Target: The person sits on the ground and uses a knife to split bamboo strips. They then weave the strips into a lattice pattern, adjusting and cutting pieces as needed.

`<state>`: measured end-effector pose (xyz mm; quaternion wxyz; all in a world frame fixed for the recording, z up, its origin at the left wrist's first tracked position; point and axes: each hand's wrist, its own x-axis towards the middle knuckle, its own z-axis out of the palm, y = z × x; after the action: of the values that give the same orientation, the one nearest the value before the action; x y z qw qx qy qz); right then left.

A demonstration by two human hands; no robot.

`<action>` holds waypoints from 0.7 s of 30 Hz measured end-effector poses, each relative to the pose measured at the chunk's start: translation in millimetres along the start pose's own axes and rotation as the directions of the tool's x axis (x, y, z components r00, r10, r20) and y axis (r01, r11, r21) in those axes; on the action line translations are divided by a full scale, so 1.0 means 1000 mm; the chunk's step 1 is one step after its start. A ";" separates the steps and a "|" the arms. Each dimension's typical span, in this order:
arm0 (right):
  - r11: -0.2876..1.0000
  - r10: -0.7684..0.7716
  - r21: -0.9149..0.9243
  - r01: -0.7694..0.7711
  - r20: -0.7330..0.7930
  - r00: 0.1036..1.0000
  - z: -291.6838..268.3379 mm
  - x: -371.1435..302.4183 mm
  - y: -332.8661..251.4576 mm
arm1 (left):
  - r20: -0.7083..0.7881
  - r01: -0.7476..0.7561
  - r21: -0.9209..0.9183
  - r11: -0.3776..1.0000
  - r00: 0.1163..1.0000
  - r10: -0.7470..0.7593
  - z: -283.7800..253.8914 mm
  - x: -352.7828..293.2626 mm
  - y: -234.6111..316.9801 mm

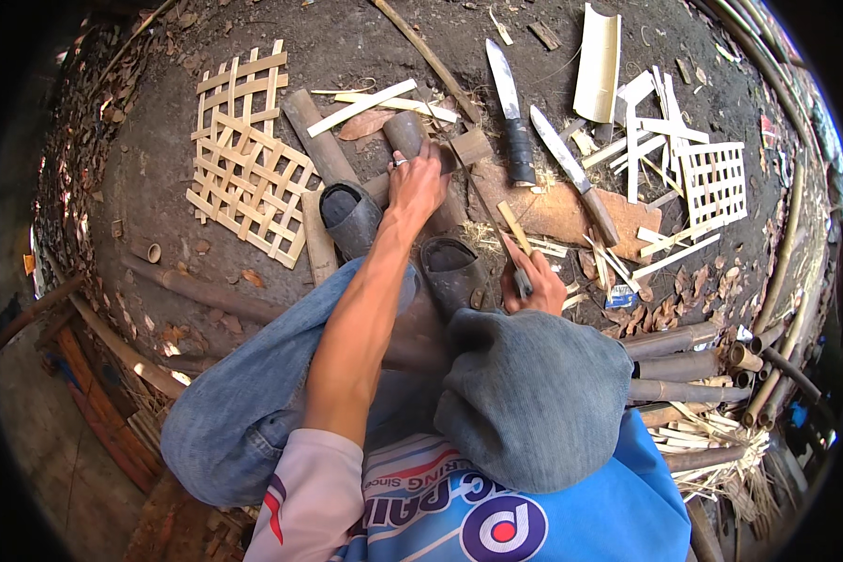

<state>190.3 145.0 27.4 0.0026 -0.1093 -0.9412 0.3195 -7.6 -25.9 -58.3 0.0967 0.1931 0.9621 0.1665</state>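
Observation:
My left hand [417,183] grips a brown bamboo piece [471,147] that lies crosswise over a thicker bamboo tube [448,214]. My fingers curl over it and hide its middle. My right hand [536,283] is closed round the handle of what looks like a hand saw [489,206]. Its thin blade shows nearly edge-on and reaches up to the bamboo near its pale end; the exact contact is unclear. A narrow yellow bamboo strip [513,228] lies beside the blade. Dark shoes [348,217] stand close below the bamboo.
Two knives, one black-handled [519,150] and one wooden-handled [598,214], lie near a brown board [553,201]. A woven bamboo lattice [251,178] is at left, a smaller lattice [717,183] at right. A split bamboo half [598,66] lies beyond; bamboo poles [679,365] lie at lower right.

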 end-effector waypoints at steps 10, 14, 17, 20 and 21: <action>0.998 -0.061 -0.019 0.060 -0.075 0.995 0.014 0.035 -0.003 | 0.231 0.017 0.020 1.000 0.973 -0.021 -0.017 0.020 0.007; 0.997 0.077 0.015 -0.078 0.024 0.997 -0.014 -0.019 0.009 | 0.221 -0.061 0.006 0.998 0.974 0.059 -0.019 0.020 0.009; 0.998 -0.032 -0.059 0.029 -0.064 0.997 0.005 0.001 0.003 | 0.190 -0.045 0.041 0.998 0.981 0.036 -0.016 0.021 0.008; 0.999 -0.006 -0.043 0.004 -0.050 0.999 0.003 0.049 -0.008 | 0.196 0.014 0.013 1.000 0.981 -0.016 -0.013 0.020 0.020; 1.000 0.003 -0.027 -0.004 -0.048 0.999 0.003 0.054 -0.007 | 0.207 0.008 0.012 1.000 0.978 -0.010 -0.015 0.022 0.018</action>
<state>135.8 148.6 25.8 0.0230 -0.1187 -0.9450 0.3039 -25.1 -6.1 -40.3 0.1960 0.2058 0.9485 0.1399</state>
